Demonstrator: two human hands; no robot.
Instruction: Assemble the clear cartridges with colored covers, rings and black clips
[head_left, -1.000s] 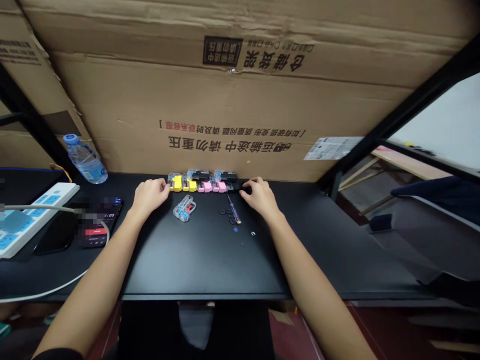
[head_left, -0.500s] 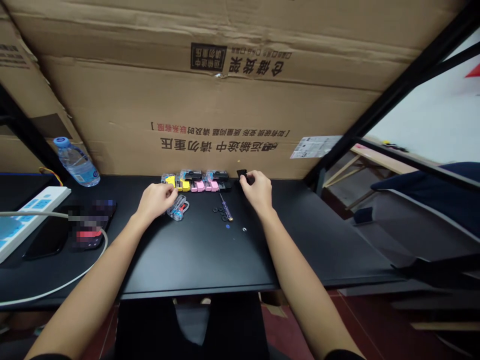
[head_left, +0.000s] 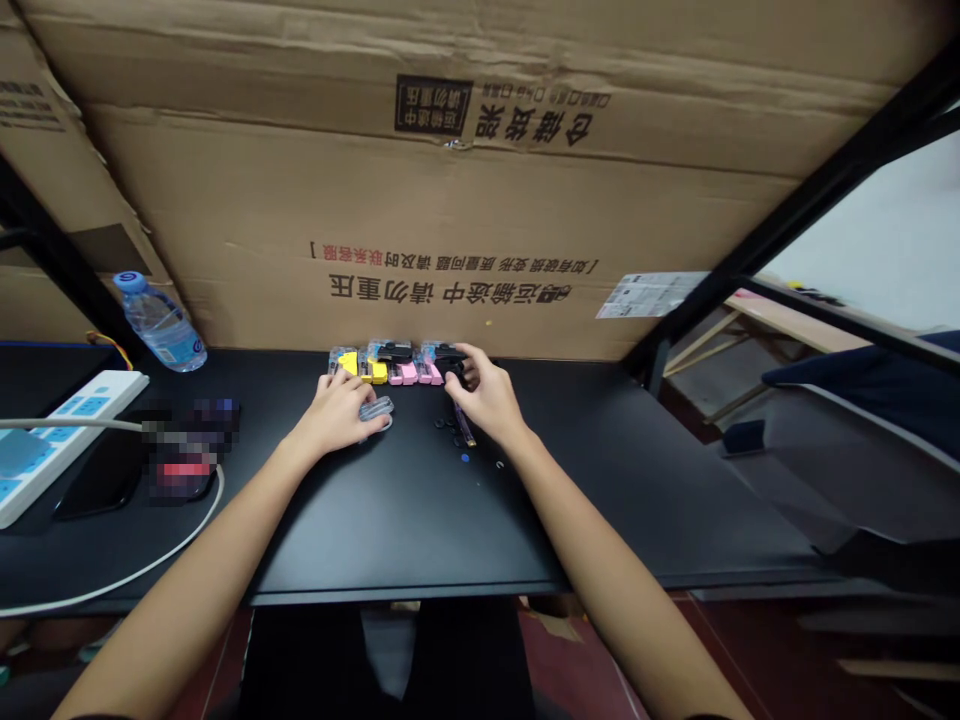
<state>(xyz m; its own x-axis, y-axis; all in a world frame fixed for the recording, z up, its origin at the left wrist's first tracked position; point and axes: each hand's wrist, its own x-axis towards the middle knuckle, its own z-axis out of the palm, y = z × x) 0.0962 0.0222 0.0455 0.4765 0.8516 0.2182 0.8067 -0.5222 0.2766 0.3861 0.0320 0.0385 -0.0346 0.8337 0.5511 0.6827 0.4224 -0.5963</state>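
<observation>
A row of small ink cartridges (head_left: 390,364), clear, yellow, pink and black, stands at the back of the black desk (head_left: 420,520) against the cardboard. My left hand (head_left: 337,415) lies over a clear cartridge (head_left: 377,408) in front of the row, its fingers curled on it. My right hand (head_left: 484,395) is at the right end of the row, fingers closed round a black cartridge (head_left: 450,356). A small screwdriver (head_left: 465,428) and several tiny black rings (head_left: 450,428) lie just under my right hand.
A big cardboard box (head_left: 450,200) walls off the back of the desk. A water bottle (head_left: 159,322) stands at the back left. A white power strip (head_left: 60,440), a phone (head_left: 184,450) and a white cable (head_left: 112,580) lie on the left. A black frame post (head_left: 750,250) rises on the right.
My right hand moved left from the desk's far right of the row to its right end with the black piece. My left hand moved right and down onto the clear cartridge.
</observation>
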